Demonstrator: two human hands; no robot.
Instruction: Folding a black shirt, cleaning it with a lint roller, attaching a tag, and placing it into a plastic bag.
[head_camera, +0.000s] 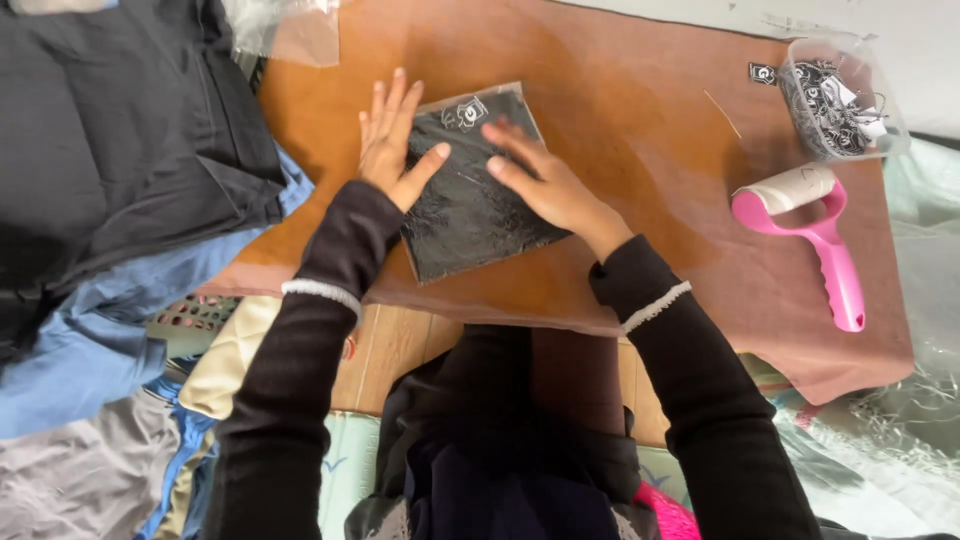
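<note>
Head view: the slick clear plastic bag holding folded black fabric (470, 190) could skid on the brown board (620, 250) or trap air if pressed unevenly. Left hand (392, 142) lies open and flat over its left edge, thumb on the bag; right hand (545, 180) open, palm down on its right half, mid-board.

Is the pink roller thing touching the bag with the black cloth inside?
Apart. The head view shows bare brown table between the pink lint roller and the clear bag of black cloth.
</note>
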